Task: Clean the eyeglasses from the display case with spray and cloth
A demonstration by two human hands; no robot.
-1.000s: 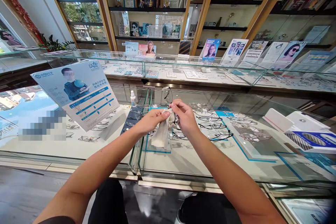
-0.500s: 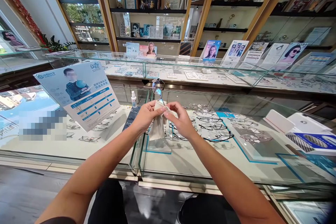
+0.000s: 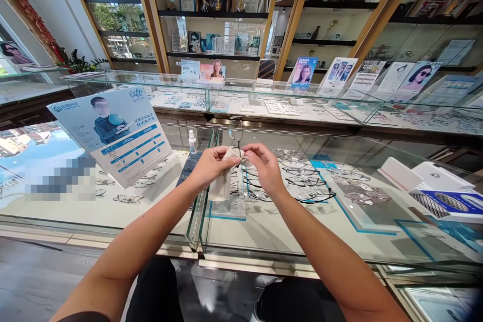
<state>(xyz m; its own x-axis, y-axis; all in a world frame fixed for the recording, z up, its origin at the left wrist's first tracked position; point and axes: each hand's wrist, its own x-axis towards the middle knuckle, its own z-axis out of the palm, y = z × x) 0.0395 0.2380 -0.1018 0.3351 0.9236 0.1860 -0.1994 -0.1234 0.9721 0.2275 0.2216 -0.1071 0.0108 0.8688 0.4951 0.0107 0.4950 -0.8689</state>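
Observation:
My left hand (image 3: pixel 213 165) is closed on a beige cloth (image 3: pixel 220 185), which hangs down below its fingers. A pair of glasses (image 3: pixel 236 130) stands upright above the cloth, one lens raised; its lower part is wrapped in the cloth. My right hand (image 3: pixel 266 168) pinches the cloth's right side beside the glasses, thumb and forefinger together. Both hands are over the glass display case (image 3: pixel 287 241), close to each other. The fingers and cloth hide the rest of the glasses.
A white spray bottle (image 3: pixel 192 142) stands left of the hands. Farther left leans a printed sign (image 3: pixel 113 136). Rows of glasses (image 3: pixel 309 181) lie under the glass, and an open white box (image 3: pixel 441 186) sits at the right.
The glasses have shifted slightly right and turned. My right hand has moved a little right, and the hanging cloth has swung slightly left.

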